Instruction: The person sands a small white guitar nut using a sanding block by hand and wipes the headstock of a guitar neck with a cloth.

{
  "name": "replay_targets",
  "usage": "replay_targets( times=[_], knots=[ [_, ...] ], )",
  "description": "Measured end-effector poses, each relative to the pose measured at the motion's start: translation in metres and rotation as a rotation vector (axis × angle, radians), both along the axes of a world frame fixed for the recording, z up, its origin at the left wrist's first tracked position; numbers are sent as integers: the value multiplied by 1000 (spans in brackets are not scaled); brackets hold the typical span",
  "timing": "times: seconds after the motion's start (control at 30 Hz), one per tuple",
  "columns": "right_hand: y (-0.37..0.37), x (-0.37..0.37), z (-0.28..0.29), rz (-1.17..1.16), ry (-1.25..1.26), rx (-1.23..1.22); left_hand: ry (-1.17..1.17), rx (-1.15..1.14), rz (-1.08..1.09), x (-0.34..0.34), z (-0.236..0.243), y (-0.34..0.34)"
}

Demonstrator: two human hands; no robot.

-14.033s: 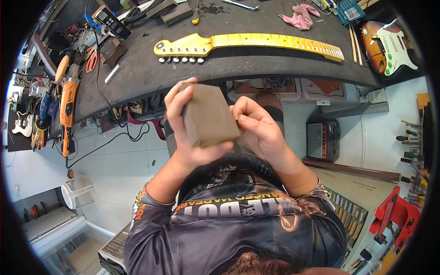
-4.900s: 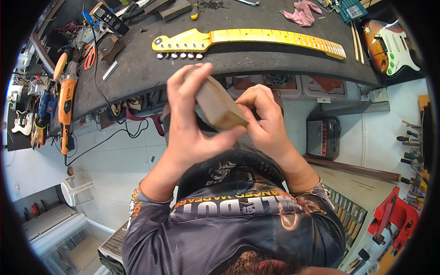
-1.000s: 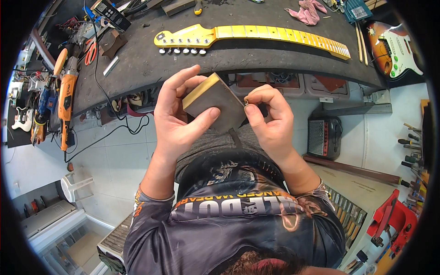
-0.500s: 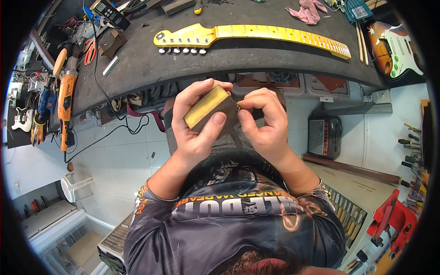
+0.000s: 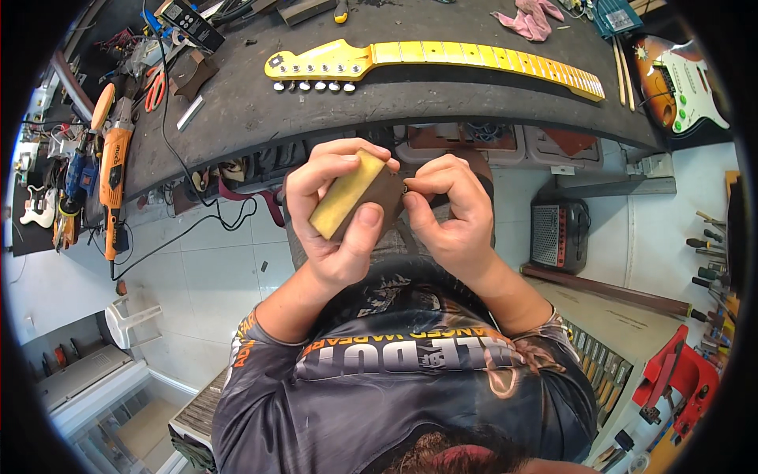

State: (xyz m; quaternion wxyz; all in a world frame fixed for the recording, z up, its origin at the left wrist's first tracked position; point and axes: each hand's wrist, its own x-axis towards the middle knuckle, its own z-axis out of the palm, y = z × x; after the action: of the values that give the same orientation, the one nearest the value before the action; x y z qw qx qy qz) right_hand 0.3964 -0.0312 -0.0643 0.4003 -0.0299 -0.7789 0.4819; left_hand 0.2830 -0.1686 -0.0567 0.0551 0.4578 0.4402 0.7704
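My left hand (image 5: 332, 249) is closed around a sanding sponge (image 5: 345, 197), a thick block with a yellow side and dark brown faces. The block is tilted, held above my lap, with my thumb across the dark face. At the block's right edge, my right hand (image 5: 454, 217) pinches a small metal piece (image 5: 405, 189) between thumb and forefinger. That piece is close against the dark face; its exact kind is too small to make out. Beyond both hands, a yellow guitar neck (image 5: 466, 55) with tuners on its headstock lies on the dark bench.
The workbench (image 5: 253, 150) curves across the far side. An orange power tool (image 5: 115, 166) and red-handled scissors (image 5: 155, 89) are at its left. A pink cloth (image 5: 530, 20) and a sunburst guitar body (image 5: 683, 87) lie right. An amplifier (image 5: 559, 235) stands on the floor.
The sanding sponge and my left hand have shifted slightly left and tilted more upright. My right hand has moved a little left, still pinching the small metal piece.
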Motion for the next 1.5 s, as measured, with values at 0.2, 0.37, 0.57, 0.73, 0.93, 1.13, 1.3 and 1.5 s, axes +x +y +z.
replay_targets(
  times=[0.2, 0.37, 0.57, 0.73, 0.93, 1.13, 1.3, 1.5],
  knots=[
    [1, -2, 3, 16, 3, -30, 146, -115, 17, -4, -7, -1],
    [1, 0, 7, 58, -5, -25, 140, -105, 62, -4, 2, -4],
    [5, 0, 7, 75, -17, 28, 86, -66, 67, -1, 8, -4],
    [4, 0, 8, 68, -37, -47, 182, -187, 53, -3, -2, -3],
    [2, 0, 9, 86, -22, -80, 145, -146, 66, -2, 2, -3],
    [3, -2, 8, 115, 2, -44, 29, 32, 8, -3, 5, -3],
    [4, -1, 8, 145, -15, -122, 97, -60, 21, -2, 2, -3],
    [5, -1, 10, 141, 0, -111, 125, -91, 32, -1, -1, -2]
  ],
)
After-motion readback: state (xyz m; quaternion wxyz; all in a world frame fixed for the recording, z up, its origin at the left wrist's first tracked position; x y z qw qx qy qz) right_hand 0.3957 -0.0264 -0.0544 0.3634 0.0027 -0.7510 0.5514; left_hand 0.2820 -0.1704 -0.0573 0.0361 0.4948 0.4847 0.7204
